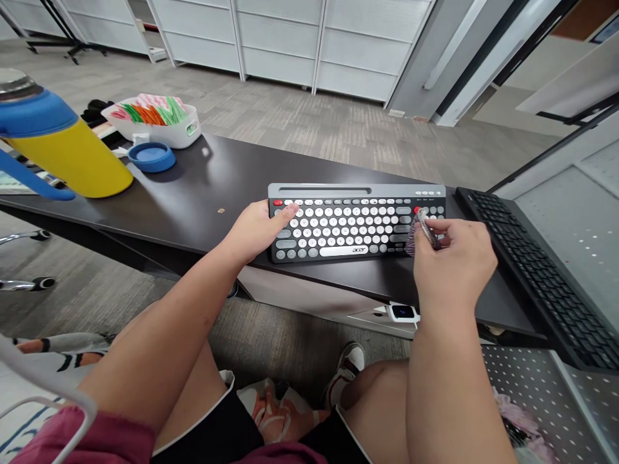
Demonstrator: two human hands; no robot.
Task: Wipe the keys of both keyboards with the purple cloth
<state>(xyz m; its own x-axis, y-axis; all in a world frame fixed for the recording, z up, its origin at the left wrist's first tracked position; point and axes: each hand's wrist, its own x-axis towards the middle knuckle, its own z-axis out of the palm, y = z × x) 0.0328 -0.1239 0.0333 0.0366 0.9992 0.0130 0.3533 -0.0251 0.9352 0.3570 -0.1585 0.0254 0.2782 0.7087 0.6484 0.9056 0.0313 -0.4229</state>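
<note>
A grey and black acer keyboard [345,222] with round white and grey keys and a few red ones lies across the dark desk. My left hand [256,229] grips its left end, the thumb on top over the upper keys. Over the right end, my right hand [454,258] pinches a small, crumpled grey-purple cloth-like piece [412,240] against the keys by the number pad. Its exact kind is hard to make out, and my fingers cover part of it.
A yellow and blue mug [91,154], a blue lid [151,156] and a white basket [181,134] of colourful packets stand at left. A second, black keyboard [536,270] lies at right. A white smartwatch [403,313] rests below the desk's front edge.
</note>
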